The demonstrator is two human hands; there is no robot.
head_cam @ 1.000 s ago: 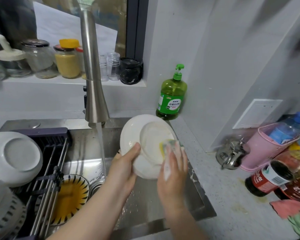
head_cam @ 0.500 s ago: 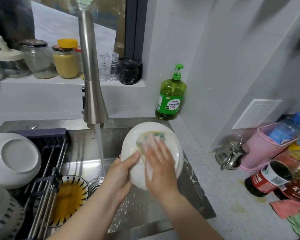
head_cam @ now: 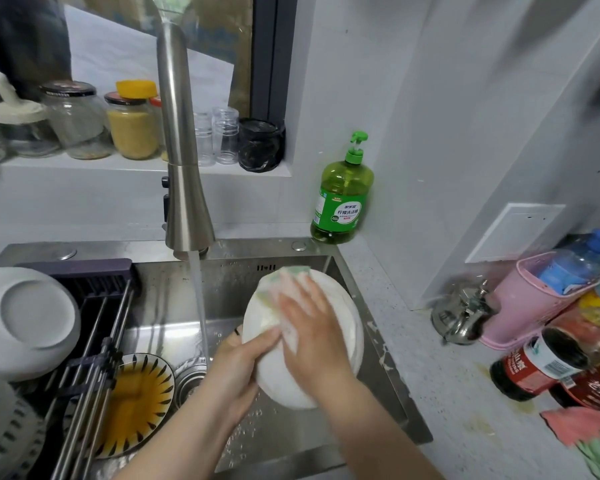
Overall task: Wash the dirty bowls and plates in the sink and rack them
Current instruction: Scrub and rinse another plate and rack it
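Over the steel sink (head_cam: 388, 355), the left hand (head_cam: 238, 372) grips a white plate (head_cam: 340, 317) by its lower left edge, thumb on the face and fingers curled behind, holding it tilted on edge above the basin. The right hand (head_cam: 312, 327) lies flat against the plate's face, fingers spread narrow and pressing a sponge (head_cam: 291, 271) to it; the sponge's green and white edge shows past the fingertips at the plate's upper rim. Water (head_cam: 199, 299) runs from the tap (head_cam: 184, 188) in a thin stream just to the left of the plate, falling beside the left hand toward the drain (head_cam: 191, 379). On the sink floor, partly under the rack (head_cam: 94, 344), rests a striped bowl (head_cam: 136, 400) with orange residue inside. The rack spans the left side of the sink and carries a white bowl (head_cam: 32, 317) turned bottom up, with more dishes below it at the frame's edge. A green soap bottle (head_cam: 342, 199) stands on the counter (head_cam: 440, 382) at the back right corner of the sink.
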